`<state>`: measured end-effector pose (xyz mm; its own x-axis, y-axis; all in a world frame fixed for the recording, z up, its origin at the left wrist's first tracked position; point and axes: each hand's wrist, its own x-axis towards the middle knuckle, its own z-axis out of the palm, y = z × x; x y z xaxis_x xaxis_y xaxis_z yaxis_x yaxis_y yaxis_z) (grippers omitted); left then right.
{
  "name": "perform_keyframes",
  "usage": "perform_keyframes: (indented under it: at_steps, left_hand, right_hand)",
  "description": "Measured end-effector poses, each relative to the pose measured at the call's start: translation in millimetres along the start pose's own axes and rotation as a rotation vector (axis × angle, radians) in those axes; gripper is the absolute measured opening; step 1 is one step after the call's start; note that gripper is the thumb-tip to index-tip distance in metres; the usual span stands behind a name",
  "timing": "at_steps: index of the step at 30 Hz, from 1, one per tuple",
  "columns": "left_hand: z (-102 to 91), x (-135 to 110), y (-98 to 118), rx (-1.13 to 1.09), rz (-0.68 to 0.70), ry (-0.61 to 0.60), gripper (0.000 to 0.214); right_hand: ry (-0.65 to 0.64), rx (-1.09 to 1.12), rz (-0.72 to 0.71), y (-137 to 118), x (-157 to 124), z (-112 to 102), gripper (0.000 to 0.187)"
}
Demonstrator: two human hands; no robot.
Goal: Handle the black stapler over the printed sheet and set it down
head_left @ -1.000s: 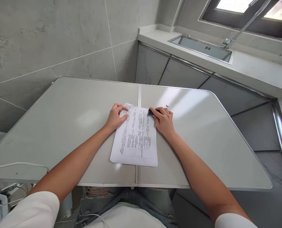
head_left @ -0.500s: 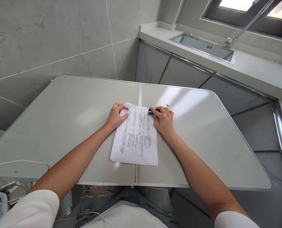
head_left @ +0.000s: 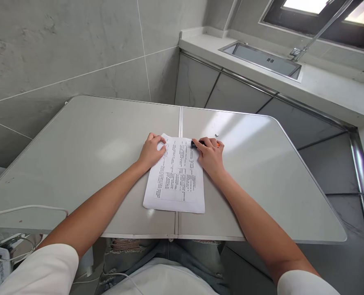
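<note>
Printed sheets of paper [head_left: 175, 184] lie on the white folding table [head_left: 108, 139], across its middle seam. My left hand [head_left: 152, 151] pinches the paper's upper left edge between thumb and curled fingers. At the upper right corner, my right hand [head_left: 211, 153] is closed around a small black stapler [head_left: 194, 144]. The stapler's black head overlaps the paper's edge, and an orange bit of it shows past my fingers. Most of its body is hidden under my hand. How many sheets there are I cannot tell.
A tiny metallic piece [head_left: 216, 135] lies beyond my right hand. On the left, a white cable [head_left: 25, 207] crosses the table near my forearm. A counter with a sink [head_left: 261, 61] stands behind at the right, and a tiled wall [head_left: 77, 45] at the back left.
My left fingers have closed in tighter on the paper's edge. The stapler has shifted slightly in my right hand, and its orange part now shows. The paper has barely moved.
</note>
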<state>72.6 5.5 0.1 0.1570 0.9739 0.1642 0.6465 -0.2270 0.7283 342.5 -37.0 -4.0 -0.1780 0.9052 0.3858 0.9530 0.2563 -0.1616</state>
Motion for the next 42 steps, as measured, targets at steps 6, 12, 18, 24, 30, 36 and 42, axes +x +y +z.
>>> perform_keyframes:
  at_steps: [6, 12, 18, 24, 30, 36, 42]
  left_hand:
    - [-0.9, 0, 0, 0.02, -0.01, -0.005, 0.014]
    - [-1.0, 1, -1, 0.021, -0.003, -0.002, 0.014]
    - [-0.6, 2, -2, 0.02, 0.003, 0.003, 0.013]
    - [-0.8, 1, -1, 0.024, -0.003, 0.005, 0.014]
    - [-2.6, -1, 1, 0.028, 0.014, 0.01, 0.017]
    - [-3.1, -2, 1, 0.067, -0.002, 0.038, 0.018]
    - [-1.6, 0, 0, 0.048, -0.021, 0.032, 0.02]
  right_hand:
    - [-0.047, -0.088, 0.014, -9, 0, -4, 0.07]
    - [-0.032, -0.092, -0.016, -12, 0, -2, 0.068]
    - [0.036, 0.06, 0.035, -5, 0, -2, 0.065]
    - [0.085, 0.045, 0.118, -1, 0, -9, 0.056]
    - [0.108, 0.071, 0.253, 18, -1, -15, 0.054]
    - [0.155, 0.14, 0.291, 32, -1, -19, 0.053]
    - [0.276, 0.24, 0.27, 2, -3, -35, 0.053]
